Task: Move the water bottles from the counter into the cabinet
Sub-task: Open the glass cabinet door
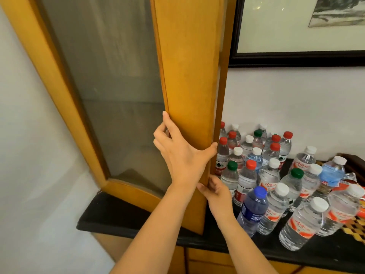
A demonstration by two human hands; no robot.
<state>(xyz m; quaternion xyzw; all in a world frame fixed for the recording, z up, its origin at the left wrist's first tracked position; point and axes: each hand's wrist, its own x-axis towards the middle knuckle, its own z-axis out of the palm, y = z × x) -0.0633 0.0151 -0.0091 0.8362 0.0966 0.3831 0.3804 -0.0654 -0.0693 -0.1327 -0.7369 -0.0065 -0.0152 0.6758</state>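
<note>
I had both hands, left hand (183,155) above right hand (214,191), gripping the cabinet door (187,76) edge; water bottles (276,175) crowded the counter (138,218), where the swinging door could topple them

Home room, framed painting (300,26), wooden cabinet (185,66)
</note>
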